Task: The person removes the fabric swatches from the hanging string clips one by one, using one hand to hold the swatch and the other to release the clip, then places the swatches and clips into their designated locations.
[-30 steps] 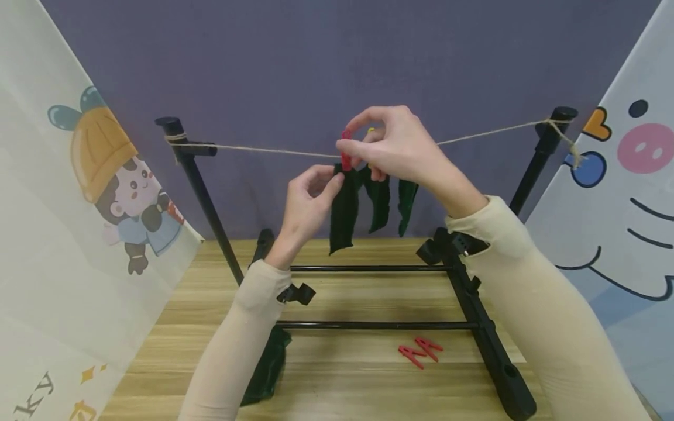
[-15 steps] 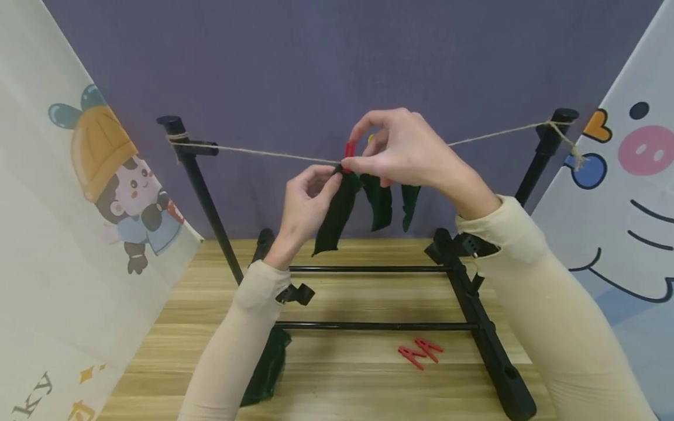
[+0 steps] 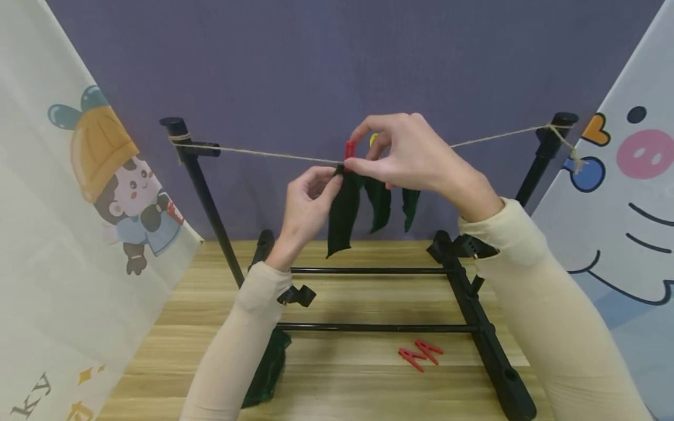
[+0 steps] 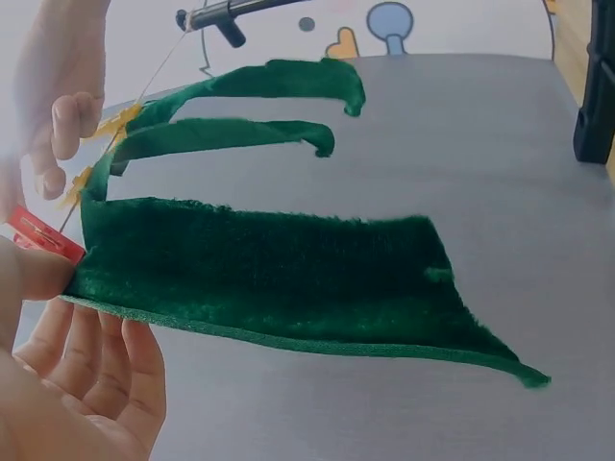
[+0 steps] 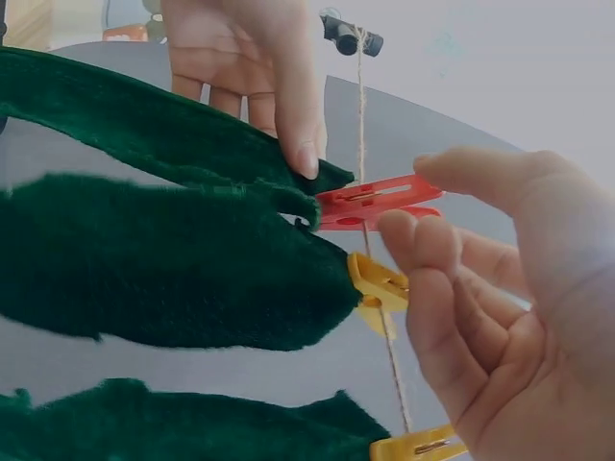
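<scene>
Near the middle of the twine line (image 3: 274, 154), my left hand (image 3: 305, 210) pinches the top corner of a dark green cloth (image 3: 343, 213) between thumb and fingers. The cloth hangs down below the line. My right hand (image 3: 416, 152) holds a red clothespin (image 3: 350, 149) by its handle ends. In the right wrist view the jaws of the red clothespin (image 5: 380, 200) meet the cloth's gathered top edge at the twine. Two more green cloths (image 4: 231, 139) hang to the right, held by yellow clothespins (image 5: 380, 288) that my right hand mostly hides in the head view.
Black posts (image 3: 197, 193) carry the twine, joined by low crossbars (image 3: 368, 327). Two red clothespins (image 3: 421, 354) lie on the wooden table (image 3: 342, 386). Another green cloth (image 3: 267, 371) lies at the left, partly behind my left sleeve. A grey-purple backdrop stands behind.
My right hand has shifted slightly right and down with the red clothespin. The cloth's lower end swung left, then back. My left hand stays almost in place.
</scene>
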`<state>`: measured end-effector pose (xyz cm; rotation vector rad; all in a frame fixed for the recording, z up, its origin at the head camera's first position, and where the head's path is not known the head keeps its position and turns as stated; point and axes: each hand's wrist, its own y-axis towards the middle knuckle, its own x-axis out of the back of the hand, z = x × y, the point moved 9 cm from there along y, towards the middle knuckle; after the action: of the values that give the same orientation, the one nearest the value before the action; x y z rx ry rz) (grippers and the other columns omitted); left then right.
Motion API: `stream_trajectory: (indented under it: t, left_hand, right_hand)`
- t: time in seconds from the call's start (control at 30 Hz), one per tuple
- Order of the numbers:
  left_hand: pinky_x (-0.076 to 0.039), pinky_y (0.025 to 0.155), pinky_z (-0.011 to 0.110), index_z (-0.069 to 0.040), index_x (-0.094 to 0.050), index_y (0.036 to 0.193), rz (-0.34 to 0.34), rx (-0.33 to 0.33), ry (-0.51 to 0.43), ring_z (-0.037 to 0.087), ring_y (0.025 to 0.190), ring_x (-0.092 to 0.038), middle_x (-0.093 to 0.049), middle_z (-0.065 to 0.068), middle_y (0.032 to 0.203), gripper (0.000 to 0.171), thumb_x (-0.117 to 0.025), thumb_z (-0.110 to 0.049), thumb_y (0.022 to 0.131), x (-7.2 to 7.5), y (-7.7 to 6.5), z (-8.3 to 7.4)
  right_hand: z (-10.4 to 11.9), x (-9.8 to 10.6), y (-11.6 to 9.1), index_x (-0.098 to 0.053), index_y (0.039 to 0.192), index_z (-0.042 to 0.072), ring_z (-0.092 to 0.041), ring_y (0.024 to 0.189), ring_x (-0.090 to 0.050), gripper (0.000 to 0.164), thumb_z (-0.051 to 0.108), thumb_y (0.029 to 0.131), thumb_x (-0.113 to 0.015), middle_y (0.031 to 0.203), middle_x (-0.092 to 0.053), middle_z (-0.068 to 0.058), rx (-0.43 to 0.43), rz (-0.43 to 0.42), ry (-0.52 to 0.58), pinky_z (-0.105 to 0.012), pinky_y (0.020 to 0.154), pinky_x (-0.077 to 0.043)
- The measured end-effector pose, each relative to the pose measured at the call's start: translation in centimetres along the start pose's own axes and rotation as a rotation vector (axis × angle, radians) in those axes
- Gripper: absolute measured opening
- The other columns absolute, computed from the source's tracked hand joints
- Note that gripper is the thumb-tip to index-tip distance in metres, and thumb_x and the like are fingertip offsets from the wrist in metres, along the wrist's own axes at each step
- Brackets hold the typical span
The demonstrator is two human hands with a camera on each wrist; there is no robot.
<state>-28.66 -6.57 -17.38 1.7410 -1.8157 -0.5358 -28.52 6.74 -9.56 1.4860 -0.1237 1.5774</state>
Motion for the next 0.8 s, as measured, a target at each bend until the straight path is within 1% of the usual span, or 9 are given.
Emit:
stream_trajectory:
  t: [0.2, 0.37, 0.43, 0.53, 0.67, 0.8]
  left_hand:
    - [-0.051, 0.081, 0.035, 0.005, -0.064, 0.108, -0.001, -0.015, -0.016, 0.021, 0.090, -0.065, -0.067, 0.015, 0.102, 0.019, -0.060, -0.009, 0.095, 0.2, -0.1, 0.2]
    - [-0.051, 0.082, 0.034, 0.005, -0.064, 0.108, -0.003, -0.023, -0.030, 0.021, 0.091, -0.065, -0.067, 0.015, 0.103, 0.019, -0.060, -0.008, 0.095, 0.4, 0.0, 0.2]
    - [-0.051, 0.082, 0.033, 0.005, -0.064, 0.107, -0.005, -0.025, -0.032, 0.021, 0.090, -0.065, -0.067, 0.015, 0.103, 0.019, -0.060, -0.008, 0.095, 0.5, 0.1, 0.1]
    - [-0.051, 0.079, 0.032, 0.004, -0.065, 0.106, -0.014, -0.028, -0.026, 0.021, 0.087, -0.065, -0.067, 0.015, 0.100, 0.018, -0.061, -0.008, 0.094, 0.6, 0.1, 0.1]
    - [-0.050, 0.076, 0.031, 0.005, -0.065, 0.105, -0.028, -0.027, -0.021, 0.019, 0.084, -0.064, -0.068, 0.015, 0.097, 0.017, -0.061, -0.008, 0.094, 0.8, 0.2, 0.0]
    - [-0.050, 0.075, 0.030, 0.005, -0.065, 0.105, -0.030, -0.024, -0.022, 0.019, 0.084, -0.064, -0.068, 0.016, 0.096, 0.017, -0.062, -0.008, 0.094, 0.8, 0.2, 0.1]
  right_hand:
    - [0.3, 0.1, -0.1, -0.067, 0.109, 0.021, -0.005, 0.039, -0.054, 0.031, 0.043, 0.087, -0.068, 0.069, -0.068, 0.010, 0.063, -0.055, 0.038, -0.028, 0.043, -0.043]
    - [0.5, 0.3, -0.2, -0.070, 0.108, 0.019, -0.002, 0.039, -0.052, 0.028, 0.039, 0.088, -0.069, 0.071, -0.068, 0.010, 0.099, -0.118, 0.017, -0.025, 0.041, -0.041]
    - [0.5, 0.6, -0.2, -0.072, 0.107, 0.018, -0.002, 0.039, -0.052, 0.027, 0.037, 0.088, -0.069, 0.072, -0.069, 0.011, 0.103, -0.157, 0.023, -0.025, 0.040, -0.041]
    - [0.4, 0.9, -0.3, -0.073, 0.104, 0.017, -0.004, 0.038, -0.053, 0.025, 0.035, 0.088, -0.069, 0.072, -0.068, 0.012, 0.105, -0.213, 0.060, -0.025, 0.037, -0.040]
    - [0.3, 0.9, -0.3, -0.074, 0.102, 0.016, -0.009, 0.039, -0.055, 0.022, 0.032, 0.087, -0.071, 0.070, -0.067, 0.013, 0.102, -0.251, 0.109, -0.026, 0.037, -0.041]
    - [0.0, 1.1, -0.4, -0.075, 0.101, 0.017, -0.011, 0.039, -0.055, 0.021, 0.032, 0.085, -0.073, 0.069, -0.066, 0.014, 0.084, -0.279, 0.161, -0.027, 0.038, -0.043]
